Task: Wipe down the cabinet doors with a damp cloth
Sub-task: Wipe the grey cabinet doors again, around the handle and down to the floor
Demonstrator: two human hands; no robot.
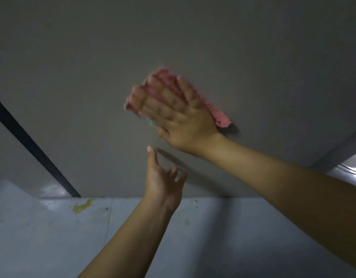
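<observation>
Right hand [179, 115]: fingers spread flat, pressing a crumpled pink cloth [217, 115] against the smooth grey cabinet door [93, 77]. Left hand [163, 177], just below the cloth: fingers loosely open, holding nothing; contact with door cannot be told. Cloth blurred.

Head camera faces cabinet door [173, 37] (close up).

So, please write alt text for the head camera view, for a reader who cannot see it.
The right hand presses a pink cloth flat against a grey cabinet door. The left hand hovers just below, fingers relaxed, holding nothing. Under the door lies a pale, yellow-stained floor.
</observation>
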